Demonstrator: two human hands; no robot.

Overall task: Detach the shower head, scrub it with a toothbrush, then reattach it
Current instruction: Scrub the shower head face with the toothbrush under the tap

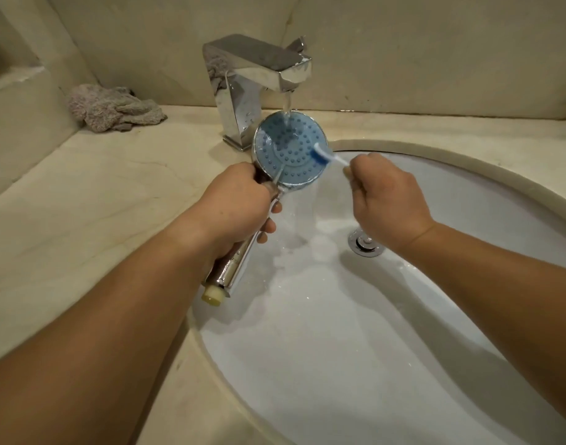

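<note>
The detached shower head [288, 146] has a round blue nozzle face and a chrome handle ending in a cream threaded fitting. My left hand [240, 203] grips its handle and holds the face up under the running tap. Water falls on the top of the face and streams off into the basin. My right hand [387, 200] holds a white toothbrush [326, 155]. Its blue bristle head touches the right rim of the blue face. Most of the toothbrush handle is hidden inside my fist.
A chrome faucet [256, 75] stands behind the shower head, running. The white oval sink [468, 194] holds water around the drain [365, 244]. A crumpled grey cloth [114, 107] lies on the beige stone counter [98, 200] at the back left.
</note>
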